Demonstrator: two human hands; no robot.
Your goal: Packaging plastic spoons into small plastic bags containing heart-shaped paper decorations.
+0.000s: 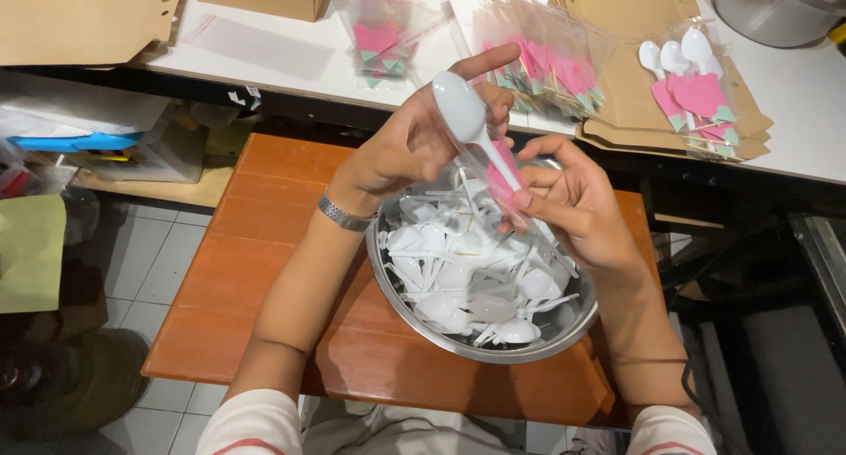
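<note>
spoon [467,120]: white plastic, bowl up, tilted, handle slanting down into a clear bag
clear bag [504,184]: narrow, holds a pink napkin, pinched between both hands

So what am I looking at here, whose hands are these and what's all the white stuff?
One camera on a person's head looks down at their own bare hands. The left hand and right hand together hold a white plastic spoon with a pink napkin in a clear sleeve. Below, a metal bowl full of loose spoons sits on an orange stool. On the white table beyond lie finished packets and cardboard.
</note>
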